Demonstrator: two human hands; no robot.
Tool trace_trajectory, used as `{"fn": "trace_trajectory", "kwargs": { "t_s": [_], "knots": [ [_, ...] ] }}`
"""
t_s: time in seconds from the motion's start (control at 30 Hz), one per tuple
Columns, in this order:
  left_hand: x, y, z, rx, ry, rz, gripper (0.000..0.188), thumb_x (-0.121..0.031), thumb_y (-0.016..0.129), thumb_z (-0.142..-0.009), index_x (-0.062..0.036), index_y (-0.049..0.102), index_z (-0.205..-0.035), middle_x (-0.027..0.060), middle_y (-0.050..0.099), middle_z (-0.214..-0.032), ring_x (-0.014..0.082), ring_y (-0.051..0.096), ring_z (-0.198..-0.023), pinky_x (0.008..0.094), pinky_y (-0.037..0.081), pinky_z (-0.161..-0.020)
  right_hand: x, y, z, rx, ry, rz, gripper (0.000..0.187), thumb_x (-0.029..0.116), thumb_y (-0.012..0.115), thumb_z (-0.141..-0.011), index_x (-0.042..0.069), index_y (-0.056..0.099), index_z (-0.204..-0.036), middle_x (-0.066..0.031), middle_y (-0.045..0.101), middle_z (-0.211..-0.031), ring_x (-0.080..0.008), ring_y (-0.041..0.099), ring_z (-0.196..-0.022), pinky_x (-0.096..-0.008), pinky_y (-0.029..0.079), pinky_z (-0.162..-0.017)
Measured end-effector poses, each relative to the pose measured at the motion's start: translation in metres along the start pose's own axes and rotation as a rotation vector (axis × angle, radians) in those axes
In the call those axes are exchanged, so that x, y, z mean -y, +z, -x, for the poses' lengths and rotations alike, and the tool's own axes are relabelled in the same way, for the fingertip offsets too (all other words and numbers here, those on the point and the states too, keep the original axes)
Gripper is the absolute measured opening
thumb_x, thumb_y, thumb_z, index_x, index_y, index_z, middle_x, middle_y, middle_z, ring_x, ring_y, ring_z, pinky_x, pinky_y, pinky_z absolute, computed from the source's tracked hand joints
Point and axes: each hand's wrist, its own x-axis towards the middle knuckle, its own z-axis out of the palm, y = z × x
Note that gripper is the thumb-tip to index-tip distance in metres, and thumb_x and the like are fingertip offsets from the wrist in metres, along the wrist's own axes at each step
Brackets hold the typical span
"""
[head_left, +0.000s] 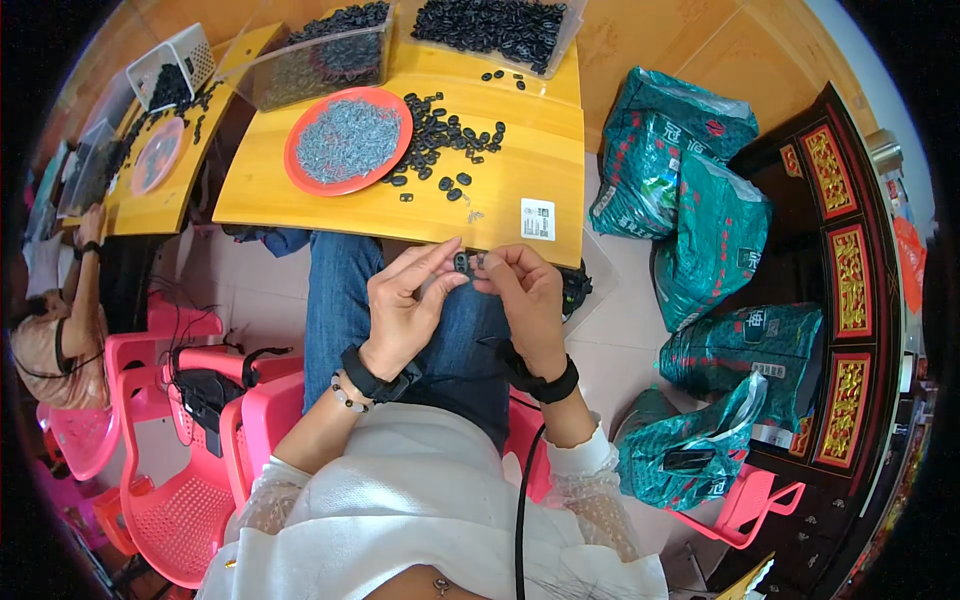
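Over my lap, just off the table's front edge, my left hand (pixel 405 300) pinches a small black oval plastic piece (pixel 461 263) with holes in it. My right hand (pixel 525 298) is closed at the fingertips on a tiny part beside that piece, too small to make out. On the yellow table (pixel 300 215) ahead, a red plate (pixel 291 150) holds a heap of small silvery metal pins (pixel 347 140). Loose black oval pieces (pixel 430 150) lie scattered to the plate's right.
Two clear bins (pixel 330 85) (pixel 548 62) of black pieces stand at the table's back. A white label (pixel 537 219) lies near the front right corner. Green bags (pixel 715 235) stand on the right. Pink chairs (pixel 165 500) and another person (pixel 65 340) at a second table are on the left.
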Motion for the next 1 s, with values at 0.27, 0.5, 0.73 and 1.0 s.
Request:
{"fn": "trace_trajectory", "kwargs": {
  "t_s": [0.27,0.5,0.73,1.0],
  "knots": [
    [-0.0015,-0.0003,0.0007,0.006,0.033,-0.058,0.039,0.007,0.067,-0.074,-0.0006,0.063,-0.112,0.0086,0.065,-0.093,0.011,0.059,-0.079,0.0217,0.048,-0.073,0.0025,-0.0014,0.0012,-0.025,-0.035,0.122,0.013,0.01,0.057,-0.09,-0.002,0.06,-0.092,-0.0067,0.066,-0.086,-0.0096,0.062,-0.077,-0.0208,0.051,-0.07],
    [-0.0027,0.0,0.001,0.007,0.06,-0.083,0.041,0.007,0.067,-0.073,-0.0007,0.063,-0.113,0.0091,0.066,-0.093,0.0118,0.06,-0.078,0.0222,0.048,-0.075,0.0016,-0.002,0.0006,-0.016,-0.041,0.157,0.012,0.009,0.059,-0.089,-0.003,0.061,-0.091,-0.0058,0.065,-0.085,-0.0084,0.062,-0.076,-0.0207,0.051,-0.069],
    [-0.0041,-0.0006,0.0007,0.018,0.1,-0.116,0.04,0.006,0.067,-0.074,-0.0012,0.063,-0.113,0.0106,0.066,-0.095,0.0138,0.062,-0.08,0.0236,0.05,-0.074,0.0018,-0.0007,0.0018,-0.005,-0.048,0.176,0.012,0.009,0.06,-0.088,-0.002,0.06,-0.09,-0.0042,0.064,-0.082,-0.0079,0.061,-0.072,-0.0203,0.051,-0.067],
    [-0.0027,-0.0009,0.0012,0.026,0.106,-0.134,0.039,0.006,0.066,-0.074,-0.001,0.063,-0.112,0.0109,0.067,-0.096,0.0145,0.063,-0.081,0.0238,0.049,-0.076,0.0005,0.0008,0.0026,0.02,-0.056,0.183,0.012,0.01,0.06,-0.088,-0.002,0.06,-0.09,-0.0032,0.063,-0.079,-0.0075,0.06,-0.071,-0.0195,0.05,-0.067]
  ]
}}
